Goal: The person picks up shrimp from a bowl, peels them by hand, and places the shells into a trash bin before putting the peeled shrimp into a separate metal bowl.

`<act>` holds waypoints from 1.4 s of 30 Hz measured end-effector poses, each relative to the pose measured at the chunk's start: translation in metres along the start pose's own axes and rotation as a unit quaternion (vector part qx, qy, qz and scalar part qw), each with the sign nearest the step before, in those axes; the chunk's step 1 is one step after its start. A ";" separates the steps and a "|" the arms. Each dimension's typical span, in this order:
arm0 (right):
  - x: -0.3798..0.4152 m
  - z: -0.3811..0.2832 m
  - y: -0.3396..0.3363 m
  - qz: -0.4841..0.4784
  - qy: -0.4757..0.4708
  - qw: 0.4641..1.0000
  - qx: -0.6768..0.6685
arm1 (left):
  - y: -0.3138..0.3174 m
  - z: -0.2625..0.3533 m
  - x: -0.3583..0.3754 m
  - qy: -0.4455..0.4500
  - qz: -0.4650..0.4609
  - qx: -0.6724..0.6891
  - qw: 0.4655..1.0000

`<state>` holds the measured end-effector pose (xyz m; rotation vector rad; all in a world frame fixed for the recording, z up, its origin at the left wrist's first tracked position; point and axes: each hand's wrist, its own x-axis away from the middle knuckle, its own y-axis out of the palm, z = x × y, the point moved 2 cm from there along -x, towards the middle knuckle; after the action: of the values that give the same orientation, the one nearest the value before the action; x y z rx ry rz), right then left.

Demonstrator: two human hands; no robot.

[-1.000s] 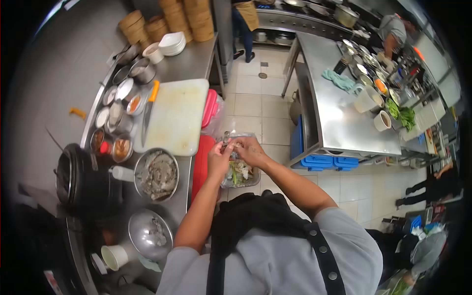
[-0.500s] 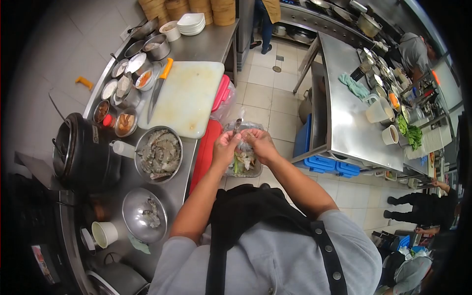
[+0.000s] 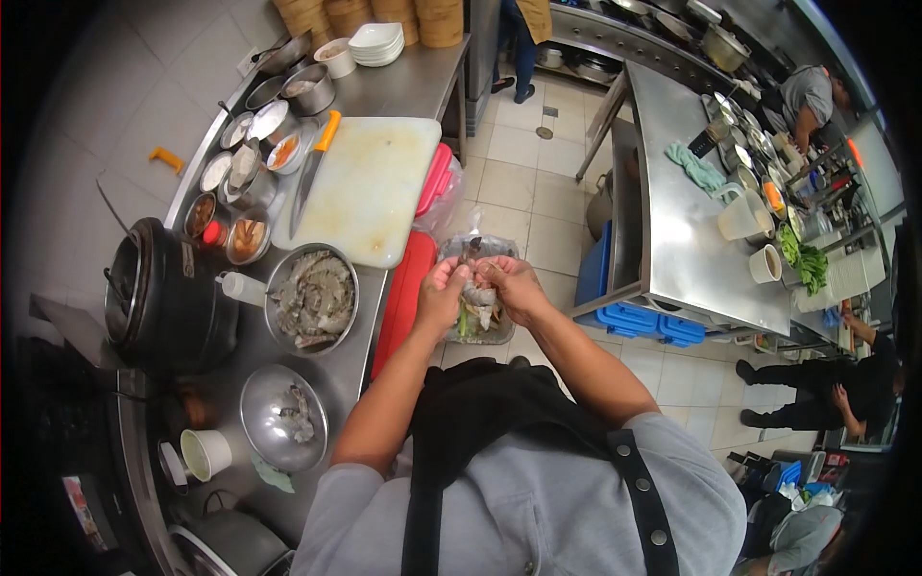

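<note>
Over a plastic-lined scrap bin (image 3: 501, 331), my left hand (image 3: 445, 296) and my right hand (image 3: 513, 288) are close together, fingers pinched on one shrimp (image 3: 470, 252). Its dark end sticks up past my left fingertips; the rest is mostly hidden by my fingers. Green and pale scraps lie in the bin below. To my left on the steel counter, a metal bowl (image 3: 353, 305) is filled with grey, raw shrimp (image 3: 312, 300). Nearer to me, a second metal bowl (image 3: 259, 437) holds a few shrimp (image 3: 298, 415).
A white cutting board (image 3: 375, 192) bears an orange-handled knife (image 3: 325, 142) at its left edge. Beside the counter is a red lid (image 3: 408, 288). A steel table (image 3: 672, 230) stands at right, with blue bins (image 3: 634, 319) under it. Other people (image 3: 816, 394) stand farther right.
My hands have dipped slightly toward me with the shrimp, still pinched together. At the far right, a person in black has shifted and moved an arm.
</note>
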<state>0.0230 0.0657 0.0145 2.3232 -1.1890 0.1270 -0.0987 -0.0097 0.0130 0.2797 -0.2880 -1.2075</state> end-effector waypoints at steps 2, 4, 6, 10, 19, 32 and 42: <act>0.001 0.002 0.002 0.000 0.001 1.000 -0.013 | 0.000 0.000 -0.001 -0.003 0.001 0.012 1.000; 0.001 0.004 0.003 0.014 -0.020 1.000 -0.004 | -0.009 -0.014 -0.007 0.000 0.037 0.011 0.999; 0.001 0.007 0.000 0.012 -0.017 1.000 0.008 | -0.019 -0.017 -0.010 0.003 0.072 0.011 0.997; 0.005 0.007 -0.012 0.049 0.021 0.996 0.074 | -0.030 0.012 -0.009 0.001 0.094 0.037 0.995; -0.049 0.051 -0.046 0.121 -0.201 0.825 0.515 | -0.026 0.006 -0.004 -0.016 0.085 -0.073 0.994; -0.020 -0.049 0.019 -0.187 -0.239 0.726 0.617 | -0.037 0.006 0.001 0.096 0.015 -0.390 0.916; -0.018 -0.030 0.011 -0.207 -0.127 0.813 0.529 | -0.031 0.014 0.013 0.097 -0.028 -0.420 0.902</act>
<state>0.0081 0.0881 0.0397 3.6282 -0.7310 0.4189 -0.1264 -0.0334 0.0153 -0.3495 0.4267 -1.2431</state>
